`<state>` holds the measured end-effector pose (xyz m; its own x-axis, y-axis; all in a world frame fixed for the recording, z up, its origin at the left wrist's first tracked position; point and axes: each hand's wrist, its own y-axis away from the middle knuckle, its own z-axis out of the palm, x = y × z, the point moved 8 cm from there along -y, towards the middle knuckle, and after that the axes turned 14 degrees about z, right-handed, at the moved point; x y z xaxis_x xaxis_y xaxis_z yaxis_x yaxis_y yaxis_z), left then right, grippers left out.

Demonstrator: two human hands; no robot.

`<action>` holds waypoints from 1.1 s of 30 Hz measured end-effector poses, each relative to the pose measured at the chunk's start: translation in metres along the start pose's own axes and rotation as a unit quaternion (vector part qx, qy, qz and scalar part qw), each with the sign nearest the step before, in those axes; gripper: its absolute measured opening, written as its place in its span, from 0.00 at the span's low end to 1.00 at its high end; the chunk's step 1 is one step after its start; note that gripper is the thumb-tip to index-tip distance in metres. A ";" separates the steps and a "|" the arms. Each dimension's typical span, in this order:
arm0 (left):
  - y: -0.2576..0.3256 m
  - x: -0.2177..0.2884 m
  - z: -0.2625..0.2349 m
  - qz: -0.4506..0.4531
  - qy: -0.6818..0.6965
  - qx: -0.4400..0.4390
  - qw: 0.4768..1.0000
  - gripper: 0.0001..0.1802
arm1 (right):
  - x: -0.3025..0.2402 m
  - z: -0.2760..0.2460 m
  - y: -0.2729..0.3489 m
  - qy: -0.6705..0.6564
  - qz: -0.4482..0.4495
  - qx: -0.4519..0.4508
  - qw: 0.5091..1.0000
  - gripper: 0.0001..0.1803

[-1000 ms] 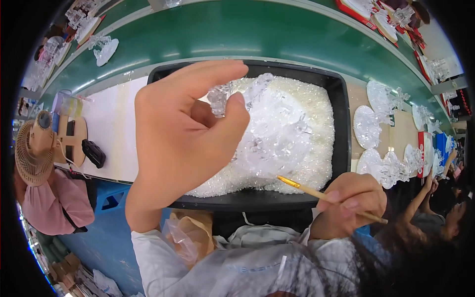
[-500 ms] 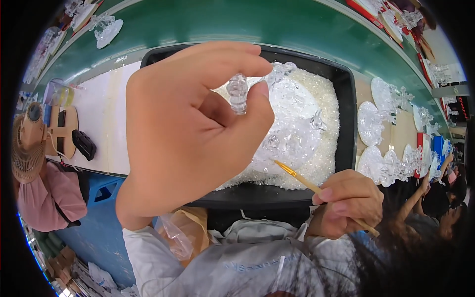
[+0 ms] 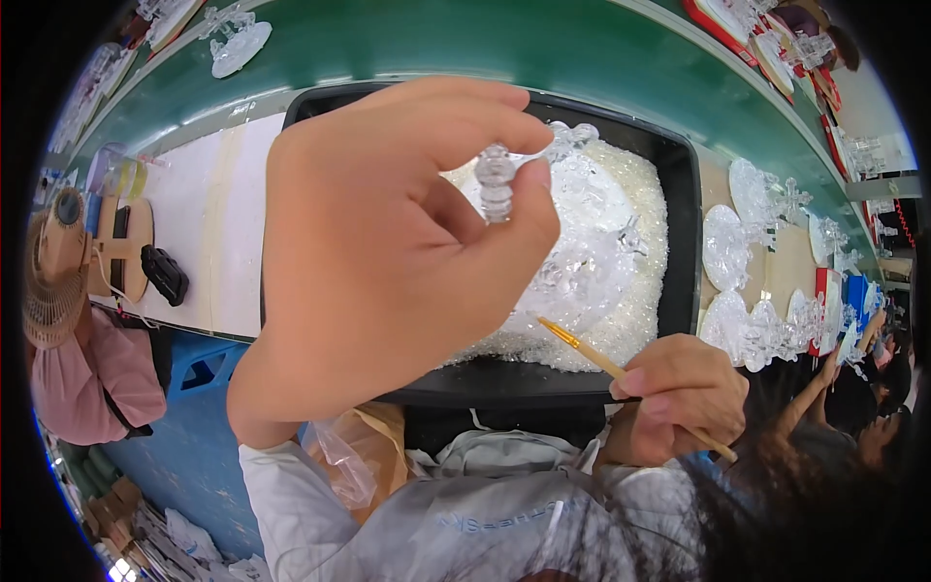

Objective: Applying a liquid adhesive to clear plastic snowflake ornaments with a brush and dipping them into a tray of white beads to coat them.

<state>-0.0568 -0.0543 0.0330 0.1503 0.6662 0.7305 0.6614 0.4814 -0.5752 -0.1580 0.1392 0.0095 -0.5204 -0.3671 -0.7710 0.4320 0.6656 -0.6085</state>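
My left hand (image 3: 378,262) is raised close to the camera and pinches a small clear crystal piece (image 3: 496,180) between thumb and forefinger. It hides much of the black tray (image 3: 679,223) below, which is heaped with small clear beads and clear crystal ornaments (image 3: 592,242). My right hand (image 3: 674,393) rests at the tray's near right corner and grips a thin yellow brush (image 3: 587,351), its tip pointing up-left over the beads.
White round crystal ornaments (image 3: 737,242) lie to the right of the tray on the wooden table. A green conveyor belt (image 3: 436,44) runs behind. A person in pink with a straw fan (image 3: 53,291) sits at left, another person's arm (image 3: 824,388) at right.
My left hand has come closer to the camera and turned the crystal piece upright between its fingertips. The right hand with the brush has shifted slightly right.
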 end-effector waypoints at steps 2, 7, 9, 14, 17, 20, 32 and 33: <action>0.000 0.000 -0.001 0.004 -0.005 -0.002 1.000 0.10 | 0.000 -0.001 0.001 -0.018 -0.014 -0.011 1.000 0.14; 0.001 -0.002 0.003 0.024 -0.016 -0.003 1.000 0.09 | -0.003 0.007 0.001 0.005 -0.071 -0.090 0.993 0.11; 0.000 0.002 0.006 0.046 -0.008 -0.012 0.999 0.09 | -0.006 0.002 0.010 -0.037 -0.113 -0.055 0.991 0.11; -0.002 -0.003 0.011 0.030 -0.030 -0.018 0.999 0.11 | -0.019 0.016 0.006 0.022 -0.166 -0.107 0.980 0.08; 0.001 0.005 0.008 0.031 -0.025 0.000 0.999 0.14 | -0.023 0.032 0.017 0.102 -0.189 -0.160 0.964 0.13; 0.000 0.005 0.020 0.058 -0.057 -0.019 0.997 0.16 | -0.023 0.032 0.021 0.161 -0.202 -0.172 0.950 0.17; -0.005 0.009 0.014 0.031 0.004 -0.001 1.000 0.16 | -0.022 0.049 0.016 0.200 -0.178 -0.165 0.949 0.15; -0.007 0.011 0.015 0.018 -0.008 -0.001 1.000 0.15 | -0.020 0.047 0.014 0.203 -0.162 -0.166 0.951 0.15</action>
<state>-0.0711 -0.0415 0.0398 0.1632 0.6920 0.7032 0.6568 0.4556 -0.6008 -0.1066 0.1251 0.0078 -0.8571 -0.3522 -0.3760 -0.0215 0.7536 -0.6569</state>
